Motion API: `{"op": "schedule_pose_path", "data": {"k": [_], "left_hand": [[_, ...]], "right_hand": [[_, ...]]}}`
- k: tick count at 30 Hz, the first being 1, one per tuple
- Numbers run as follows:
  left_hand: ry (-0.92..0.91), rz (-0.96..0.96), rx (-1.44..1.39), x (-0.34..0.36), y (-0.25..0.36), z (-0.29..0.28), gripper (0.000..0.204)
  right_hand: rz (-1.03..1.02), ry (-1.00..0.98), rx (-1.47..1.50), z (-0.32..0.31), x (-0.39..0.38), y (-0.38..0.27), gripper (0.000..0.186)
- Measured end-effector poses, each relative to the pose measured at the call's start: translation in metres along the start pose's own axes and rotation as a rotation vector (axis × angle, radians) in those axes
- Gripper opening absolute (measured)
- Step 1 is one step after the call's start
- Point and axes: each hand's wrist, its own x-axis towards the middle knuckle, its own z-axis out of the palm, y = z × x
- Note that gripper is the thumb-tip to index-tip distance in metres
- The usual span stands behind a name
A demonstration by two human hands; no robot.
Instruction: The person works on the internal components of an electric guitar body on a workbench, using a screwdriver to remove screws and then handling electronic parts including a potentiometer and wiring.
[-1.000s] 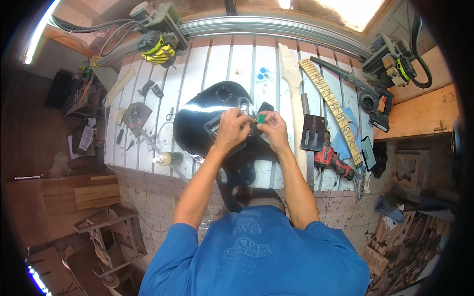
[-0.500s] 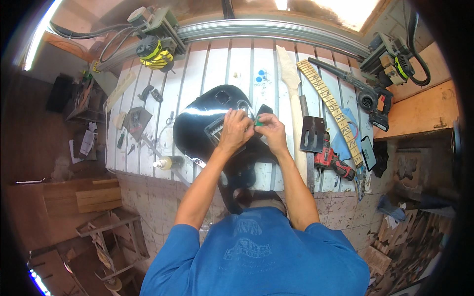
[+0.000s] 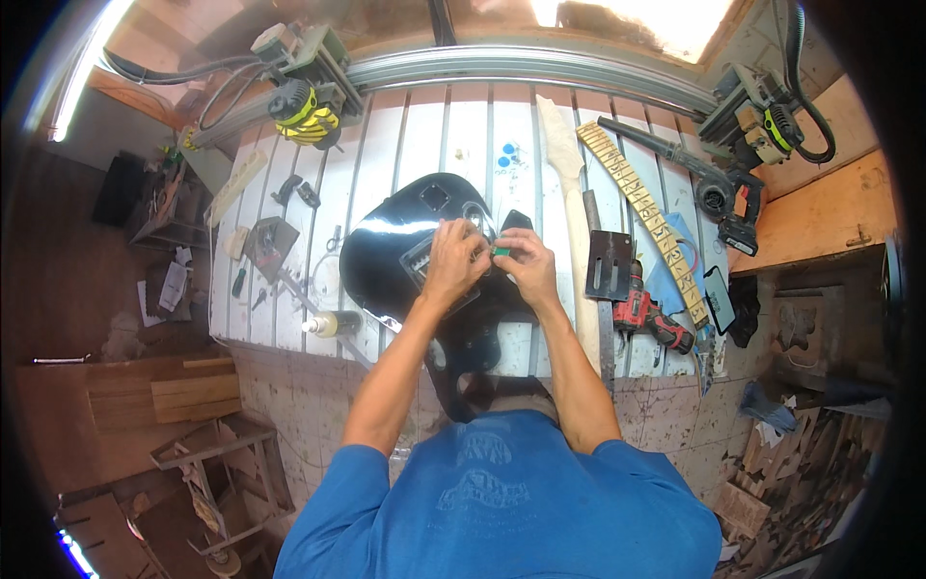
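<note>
A glossy black electric guitar body [image 3: 378, 253] lies back up on the white slatted workbench [image 3: 400, 135], its near end by my waist. Above its cavities my two hands meet. In the fingertips of my right hand [image 3: 529, 262] is a small green piece [image 3: 500, 252], too small to make out its kind. My left hand [image 3: 457, 259] is bent closed right beside it; what its fingers pinch, if anything, is hidden. A metal spring assembly [image 3: 421, 259] shows in a cavity by my left wrist. Beyond the hands is a black cover plate [image 3: 518, 221].
On the right lie a pale wooden neck blank [image 3: 562, 145], a fretted maple neck [image 3: 641, 193], a red cordless drill [image 3: 648, 314] and a cordless blower [image 3: 714, 198]. A bottle [image 3: 333, 323] stands left. A metal rail [image 3: 531, 63] carrying machine heads spans the far side.
My right fingers have drawn the green piece slightly toward me and turned it flatter. My left hand stays close beside it. The whole view has shifted a little.
</note>
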Motion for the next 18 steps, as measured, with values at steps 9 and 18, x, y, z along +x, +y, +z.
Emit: {"op": "schedule_pose_path", "data": {"k": [9,18], "left_hand": [[0.032,-0.018,-0.003,0.001,-0.005,-0.016,0.009],[-0.006,-0.032,-0.133,-0.011,-0.001,-0.010,0.013]], "right_hand": [[0.068,-0.051,0.099,0.000,-0.007,-0.002,0.029],[0.098,-0.029,0.370,-0.009,0.000,0.012,0.030]]}}
